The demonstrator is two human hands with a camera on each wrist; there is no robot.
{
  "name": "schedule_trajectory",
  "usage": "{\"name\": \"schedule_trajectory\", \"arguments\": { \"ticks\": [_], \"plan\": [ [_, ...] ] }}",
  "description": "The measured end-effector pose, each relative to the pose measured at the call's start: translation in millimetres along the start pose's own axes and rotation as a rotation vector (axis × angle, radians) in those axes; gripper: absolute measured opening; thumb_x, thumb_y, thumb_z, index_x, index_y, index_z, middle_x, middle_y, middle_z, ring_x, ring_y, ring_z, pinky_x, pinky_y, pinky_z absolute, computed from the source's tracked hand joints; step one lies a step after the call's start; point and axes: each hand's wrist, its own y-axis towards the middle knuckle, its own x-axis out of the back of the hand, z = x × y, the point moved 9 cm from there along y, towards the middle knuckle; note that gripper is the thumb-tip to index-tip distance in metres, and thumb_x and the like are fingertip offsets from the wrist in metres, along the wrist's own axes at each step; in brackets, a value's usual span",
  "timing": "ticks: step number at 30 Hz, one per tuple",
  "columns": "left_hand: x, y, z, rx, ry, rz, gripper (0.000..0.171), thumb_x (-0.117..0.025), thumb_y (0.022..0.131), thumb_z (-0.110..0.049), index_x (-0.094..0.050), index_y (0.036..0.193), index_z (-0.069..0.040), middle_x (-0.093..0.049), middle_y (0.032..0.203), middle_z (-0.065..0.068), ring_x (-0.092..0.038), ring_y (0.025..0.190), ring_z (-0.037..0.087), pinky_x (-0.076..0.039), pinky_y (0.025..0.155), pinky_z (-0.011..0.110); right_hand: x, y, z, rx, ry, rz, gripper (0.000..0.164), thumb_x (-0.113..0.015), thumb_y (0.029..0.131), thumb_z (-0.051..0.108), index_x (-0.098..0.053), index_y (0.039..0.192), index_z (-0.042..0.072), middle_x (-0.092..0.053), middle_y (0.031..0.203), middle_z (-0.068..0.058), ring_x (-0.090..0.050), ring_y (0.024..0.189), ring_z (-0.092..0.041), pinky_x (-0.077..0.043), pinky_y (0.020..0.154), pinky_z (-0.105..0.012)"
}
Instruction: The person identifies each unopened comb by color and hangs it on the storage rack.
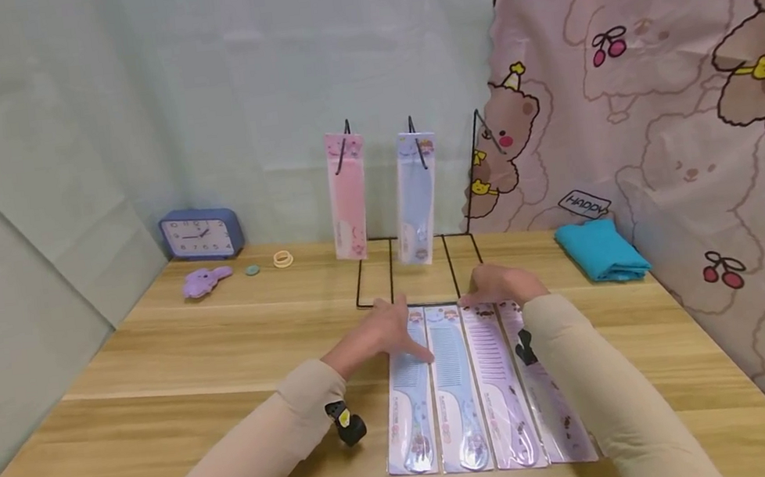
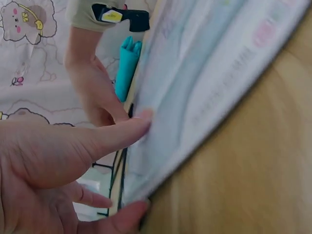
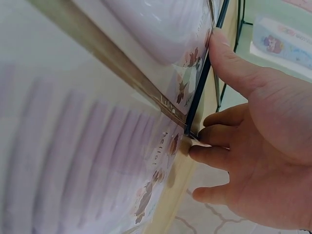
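Two blue comb packs (image 1: 452, 396) and two purple comb packs (image 1: 502, 390) lie side by side on the table, against the front of a black wire rack (image 1: 451, 264). My left hand (image 1: 387, 328) is at the upper end of the leftmost blue pack. Its thumb (image 2: 129, 130) lies stretched on the plastic, and its other fingers are spread by the pack's edge. At the purple packs' upper ends is my right hand (image 1: 504, 284). In the right wrist view its thumb touches the rack's front wire (image 3: 199, 90), with the loosely bent fingers near the corner.
On the rack's hooks hang a pink comb pack (image 1: 348, 203) and another blue one (image 1: 415, 203). A blue clock (image 1: 201, 234), a purple toy (image 1: 206, 282) and small rings (image 1: 282, 259) are at the back left. A folded teal cloth (image 1: 602, 249) lies at the back right.
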Motion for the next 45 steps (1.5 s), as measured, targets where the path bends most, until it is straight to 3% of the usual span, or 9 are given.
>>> {"name": "schedule_trajectory", "arguments": {
  "ticks": [4,7,11,14,17,23,33,39,45],
  "plan": [
    [-0.7,2.1,4.3,-0.045,-0.054,-0.009,0.126,-0.090,0.066,-0.053,-0.022,0.157,0.002,-0.033,0.153,0.032,-0.046,0.131,0.039,-0.051,0.096,0.043,-1,0,-1,-0.002,0.006,-0.005,0.039,-0.067,0.095,0.045,-0.066,0.081,0.008,-0.052,0.067,-0.001,-0.049,0.061,-0.015,-0.045,0.057,-0.031],
    [-0.3,2.9,7.6,-0.073,-0.112,0.006,0.115,-0.090,0.070,-0.046,-0.030,0.153,0.005,-0.045,0.146,0.028,-0.061,0.107,0.031,-0.057,0.076,0.036,-1,1,-1,0.003,0.004,-0.002,0.039,-0.067,0.095,0.045,-0.066,0.081,0.009,-0.052,0.067,-0.001,-0.049,0.061,-0.015,-0.044,0.056,-0.031],
    [0.1,3.0,14.0,-0.098,-0.211,0.059,0.094,-0.088,0.076,-0.035,-0.041,0.145,0.006,-0.060,0.125,0.025,-0.060,0.073,0.020,-0.054,0.056,0.028,-2,2,-2,-0.007,-0.002,0.009,0.040,-0.066,0.095,0.046,-0.067,0.082,0.009,-0.052,0.067,-0.001,-0.048,0.061,-0.015,-0.043,0.056,-0.030],
    [-1.3,2.3,21.0,-0.118,-0.359,0.136,0.078,-0.084,0.083,-0.022,-0.043,0.143,0.005,-0.064,0.103,0.022,-0.061,0.065,0.021,-0.055,0.056,0.030,-2,3,-3,-0.016,0.002,0.016,0.040,-0.067,0.095,0.047,-0.068,0.084,0.008,-0.054,0.069,-0.002,-0.050,0.063,-0.016,-0.044,0.057,-0.031],
    [-1.3,1.9,27.7,-0.123,-0.548,0.207,0.070,-0.078,0.086,-0.006,-0.042,0.145,0.005,-0.062,0.092,0.020,-0.064,0.064,0.025,-0.059,0.057,0.034,-1,2,-2,-0.020,0.001,0.019,0.039,-0.067,0.094,0.047,-0.068,0.089,0.008,-0.060,0.075,-0.004,-0.054,0.067,-0.018,-0.048,0.061,-0.033],
    [11.4,3.8,35.3,-0.155,-0.746,0.207,0.060,-0.071,0.086,0.006,-0.047,0.141,0.003,-0.059,0.107,0.021,-0.066,0.088,0.029,-0.061,0.069,0.038,-1,1,-2,-0.029,-0.009,0.019,0.040,-0.067,0.094,0.047,-0.068,0.088,0.008,-0.061,0.075,-0.005,-0.054,0.067,-0.018,-0.049,0.062,-0.034],
    [63.2,-3.1,26.4,-0.266,-0.907,0.052,0.045,-0.070,0.090,0.002,-0.057,0.133,-0.003,-0.066,0.116,0.019,-0.067,0.098,0.029,-0.060,0.077,0.043,-1,2,-2,-0.017,-0.013,0.023,0.040,-0.067,0.095,0.047,-0.068,0.086,0.008,-0.060,0.073,-0.004,-0.053,0.066,-0.017,-0.047,0.060,-0.032],
    [94.0,-18.4,0.9,-0.402,-0.911,-0.109,0.043,-0.072,0.092,-0.007,-0.062,0.133,-0.010,-0.067,0.122,0.015,-0.069,0.103,0.029,-0.060,0.080,0.044,0,2,-1,0.000,-0.017,0.024,0.040,-0.066,0.095,0.046,-0.068,0.083,0.009,-0.053,0.068,-0.002,-0.049,0.062,-0.016,-0.043,0.057,-0.030],
    [125.5,-34.1,-31.2,-0.509,-0.930,-0.216,0.042,-0.073,0.092,-0.010,-0.063,0.133,-0.012,-0.067,0.127,0.010,-0.069,0.104,0.027,-0.060,0.079,0.041,0,0,1,0.003,0.002,0.046,0.039,-0.065,0.096,0.045,-0.072,0.095,0.007,-0.065,0.078,-0.005,-0.057,0.070,-0.019,-0.050,0.064,-0.034]
  ]
}}
